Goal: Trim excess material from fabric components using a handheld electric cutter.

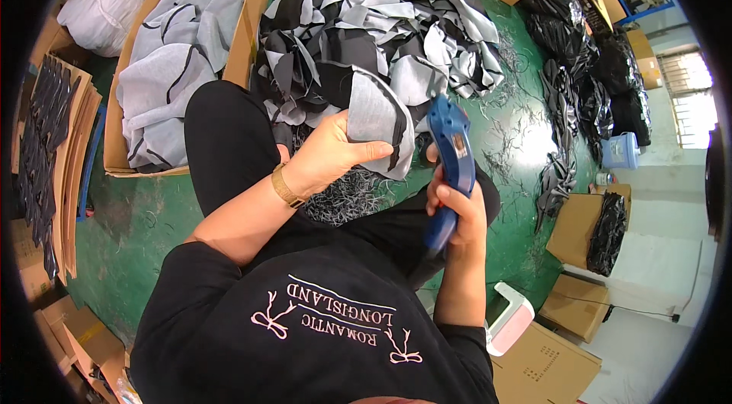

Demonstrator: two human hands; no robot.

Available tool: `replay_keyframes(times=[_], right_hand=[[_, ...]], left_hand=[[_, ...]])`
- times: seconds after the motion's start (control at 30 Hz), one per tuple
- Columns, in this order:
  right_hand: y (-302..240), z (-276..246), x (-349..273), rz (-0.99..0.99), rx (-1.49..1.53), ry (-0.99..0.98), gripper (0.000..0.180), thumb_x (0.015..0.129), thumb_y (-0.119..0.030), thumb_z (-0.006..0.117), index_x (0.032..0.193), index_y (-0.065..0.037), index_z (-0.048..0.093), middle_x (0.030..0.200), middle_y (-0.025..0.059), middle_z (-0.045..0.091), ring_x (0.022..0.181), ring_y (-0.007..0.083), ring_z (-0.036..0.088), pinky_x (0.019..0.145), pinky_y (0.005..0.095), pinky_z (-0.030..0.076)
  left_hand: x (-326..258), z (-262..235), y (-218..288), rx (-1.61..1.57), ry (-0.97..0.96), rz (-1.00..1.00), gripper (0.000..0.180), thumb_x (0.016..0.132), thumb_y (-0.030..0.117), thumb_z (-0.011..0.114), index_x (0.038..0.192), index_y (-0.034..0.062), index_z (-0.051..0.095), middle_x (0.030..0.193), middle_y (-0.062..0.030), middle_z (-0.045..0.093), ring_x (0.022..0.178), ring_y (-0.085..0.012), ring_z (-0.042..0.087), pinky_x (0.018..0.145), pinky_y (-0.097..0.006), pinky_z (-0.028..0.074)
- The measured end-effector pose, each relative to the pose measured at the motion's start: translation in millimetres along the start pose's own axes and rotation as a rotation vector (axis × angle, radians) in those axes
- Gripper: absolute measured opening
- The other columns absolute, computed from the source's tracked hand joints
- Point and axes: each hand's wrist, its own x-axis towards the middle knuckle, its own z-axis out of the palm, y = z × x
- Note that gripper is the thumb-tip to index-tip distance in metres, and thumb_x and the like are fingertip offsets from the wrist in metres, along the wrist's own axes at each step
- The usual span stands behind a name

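Note:
My left hand (332, 151) grips a curved grey fabric piece (372, 108) with a black strip along its edge, thumb lying on top. To the right, my right hand (462, 202) is wrapped around the handle of blue electric scissors (455, 145). Their head points away from me, close to the right edge of the fabric but seemingly apart from it. The blades are too small to make out. Just beyond my hands lies a large heap of black and grey fabric pieces (366, 11). Thin dark trimmings (347, 198) cover the floor between my legs.
At my left stands a cardboard box (248, 30) with grey, black-edged fabric pieces (168, 76). Black plastic bags (560, 23) and a blue bucket (621, 150) are on the right. A white stool-like object (509, 320) is beside my right elbow. The floor (130, 232) is green.

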Motion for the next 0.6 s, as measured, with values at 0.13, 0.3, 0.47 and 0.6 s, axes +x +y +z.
replay_keyframes(times=[0.13, 0.3, 0.47, 0.6], right_hand=[[-9.2, 28.2, 18.6, -0.167, -0.417, 0.082, 0.041, 0.066, -0.012, 0.079, 0.098, 0.0, 0.057, 0.079, 0.0019, 0.056, 0.065, 0.0094, 0.054, 0.057, 0.0224, 0.044], [-2.5, 34.9, 28.3, -0.174, -0.559, 0.055, 0.041, 0.067, -0.011, 0.08, 0.099, 0.001, 0.059, 0.079, 0.0016, 0.06, 0.067, 0.0091, 0.055, 0.062, 0.0245, 0.047], [4.3, 15.8, 17.3, 0.01, -0.131, 0.016, 0.035, 0.069, -0.012, 0.073, 0.096, 0.002, 0.056, 0.075, 0.0049, 0.056, 0.065, 0.0149, 0.057, 0.058, 0.0259, 0.047], [12.0, -18.7, -5.9, 0.156, 0.024, -0.221, 0.035, 0.065, -0.017, 0.074, 0.088, 0.003, 0.056, 0.068, 0.0078, 0.055, 0.058, 0.0172, 0.056, 0.054, 0.0281, 0.046]], left_hand=[[-5.0, 11.7, -12.1, -0.049, 0.018, -0.064, 0.033, 0.081, 0.005, 0.071, 0.112, 0.0004, 0.061, 0.104, -0.0052, 0.066, 0.093, -0.012, 0.063, 0.083, -0.027, 0.05], [-3.0, 7.7, -13.3, -0.274, 0.071, -0.191, 0.031, 0.081, 0.006, 0.071, 0.109, -0.0006, 0.06, 0.103, -0.0068, 0.066, 0.092, -0.0153, 0.064, 0.082, -0.03, 0.051], [0.9, -1.2, -9.9, -0.3, 0.078, -0.22, 0.029, 0.081, 0.005, 0.071, 0.108, 0.0014, 0.061, 0.103, -0.0061, 0.066, 0.093, -0.0155, 0.064, 0.082, -0.032, 0.051], [5.9, -10.8, -12.3, -0.325, 0.072, -0.19, 0.028, 0.081, 0.005, 0.071, 0.108, 0.003, 0.062, 0.102, -0.0038, 0.066, 0.092, -0.013, 0.063, 0.083, -0.029, 0.05]])
